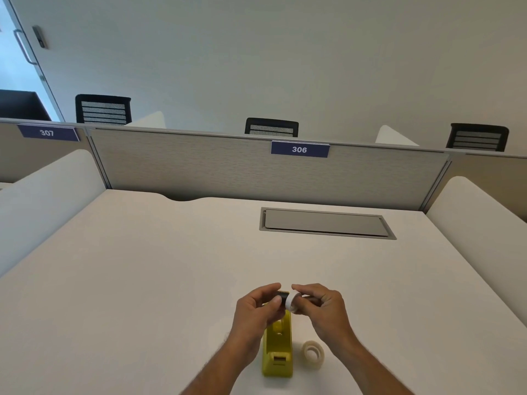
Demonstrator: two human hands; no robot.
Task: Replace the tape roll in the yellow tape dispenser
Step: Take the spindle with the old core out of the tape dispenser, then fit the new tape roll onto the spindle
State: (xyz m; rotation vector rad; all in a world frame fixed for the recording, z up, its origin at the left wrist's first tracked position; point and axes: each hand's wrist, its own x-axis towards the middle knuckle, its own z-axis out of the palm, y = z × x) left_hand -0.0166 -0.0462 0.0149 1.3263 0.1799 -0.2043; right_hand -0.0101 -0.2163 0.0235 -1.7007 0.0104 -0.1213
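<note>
Holding a small dark spool [283, 295] in my left hand [258, 312], I have its thumb and fingers pinched close around it, raised above the desk [142, 280]. My right hand [320, 310] grips a white ring [292, 302], thumb and fingers closed on it, and the ring meets the dark spool end to end between the two hands. Whether the ring sits on the spool or merely touches it cannot be determined.

The yellow tape dispenser [278, 354] stands on the desk directly below my hands, near the desk's near edge, lengthwise toward me. Its far end is hidden behind my left hand, and its roll cradle shows no roll. A full clear tape roll [313, 354] lies flat just beside the dispenser on its right, apart from it.

Open desk surface extends wide to the left, right and ahead. A closed grey cable hatch [326, 223] is set flush near the far edge, well apart from the work. A partition [199, 166] bounds the far edge, with white side panels at left and right.

Both forearms are cut off at the bottom of the view.
</note>
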